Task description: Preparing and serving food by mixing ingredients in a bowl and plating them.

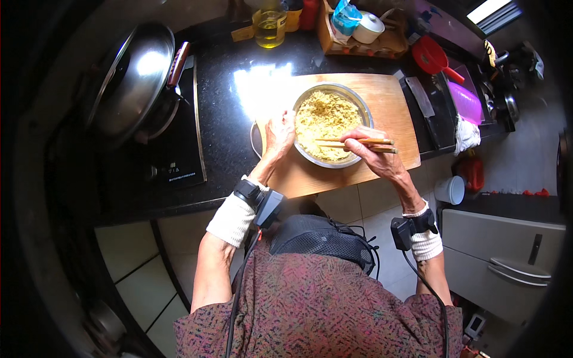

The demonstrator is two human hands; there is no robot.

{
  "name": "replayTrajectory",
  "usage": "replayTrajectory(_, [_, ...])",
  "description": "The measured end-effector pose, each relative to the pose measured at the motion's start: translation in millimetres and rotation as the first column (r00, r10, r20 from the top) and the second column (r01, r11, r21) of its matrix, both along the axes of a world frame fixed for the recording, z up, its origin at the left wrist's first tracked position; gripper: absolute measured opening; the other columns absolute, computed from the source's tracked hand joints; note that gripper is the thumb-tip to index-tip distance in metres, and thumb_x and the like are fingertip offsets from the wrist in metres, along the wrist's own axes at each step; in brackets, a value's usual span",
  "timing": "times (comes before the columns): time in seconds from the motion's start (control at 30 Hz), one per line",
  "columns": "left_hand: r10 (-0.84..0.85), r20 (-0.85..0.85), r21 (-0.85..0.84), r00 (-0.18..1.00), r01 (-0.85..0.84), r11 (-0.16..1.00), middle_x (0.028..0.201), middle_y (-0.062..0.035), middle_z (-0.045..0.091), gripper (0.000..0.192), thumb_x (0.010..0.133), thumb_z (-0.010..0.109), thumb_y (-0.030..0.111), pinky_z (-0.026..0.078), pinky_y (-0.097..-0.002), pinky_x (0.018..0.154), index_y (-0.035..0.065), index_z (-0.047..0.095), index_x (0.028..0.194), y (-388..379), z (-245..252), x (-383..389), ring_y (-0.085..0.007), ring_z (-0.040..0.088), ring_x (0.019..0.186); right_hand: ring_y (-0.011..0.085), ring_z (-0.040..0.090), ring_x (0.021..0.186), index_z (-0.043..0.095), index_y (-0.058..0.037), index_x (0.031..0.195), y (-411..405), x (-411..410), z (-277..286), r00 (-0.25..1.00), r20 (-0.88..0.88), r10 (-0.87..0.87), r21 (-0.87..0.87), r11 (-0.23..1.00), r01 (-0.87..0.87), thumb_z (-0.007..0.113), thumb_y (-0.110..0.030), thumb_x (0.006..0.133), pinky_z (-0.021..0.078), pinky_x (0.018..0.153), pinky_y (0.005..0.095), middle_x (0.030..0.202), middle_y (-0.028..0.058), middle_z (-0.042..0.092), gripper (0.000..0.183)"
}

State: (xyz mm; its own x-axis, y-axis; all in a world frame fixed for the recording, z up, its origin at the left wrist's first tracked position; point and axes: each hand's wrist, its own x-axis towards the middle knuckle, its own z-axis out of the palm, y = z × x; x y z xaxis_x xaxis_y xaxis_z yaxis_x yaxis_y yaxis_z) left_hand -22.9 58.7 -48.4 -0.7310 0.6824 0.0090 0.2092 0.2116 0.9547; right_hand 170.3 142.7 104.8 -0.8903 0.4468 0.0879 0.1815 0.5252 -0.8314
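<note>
A round metal bowl (369, 117) stands on a wooden cutting board (385, 91) before me. Inside it lies a yellow, crumbly, rice-like food (329, 121) with a darker hollow towards the far side. My left hand (281, 133) holds the bowl's rim from the left; its fingertips are partly washed out by glare. In my right hand (374, 152), at the bowl's near right rim, is a pair of wooden chopsticks (379, 146). Their tips reach into the food and point left.
On the left, a large metal wok (138, 76) sits tilted over an induction cooktop (179, 156). An oil bottle (270, 29) and a wooden seasoning rack (358, 47) stand behind. A cleaver (420, 96), red ladle (430, 54) and purple plastic container (465, 103) lie right. A fridge (497, 255) stands lower right.
</note>
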Motion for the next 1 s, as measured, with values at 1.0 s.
replayTrajectory(1.0, [-0.266, 0.466, 0.107, 0.844, 0.245, 0.964, 0.095, -0.0092, 0.062, 0.036, 0.091, 0.052, 0.024, 0.045, -0.0307, 0.075, -0.0050, 0.055, 0.112, 30, 39, 9, -0.0152, 0.055, 0.084, 0.0254, 0.062, 0.064, 0.059, -0.0045, 0.097, 68, 141, -91, 0.574, -0.046, -0.818, -0.975, 0.161, 0.152, 0.054, -0.027, 0.090, 0.0530, 0.061, 0.0395, 0.079, 0.0105, 0.062, 0.024])
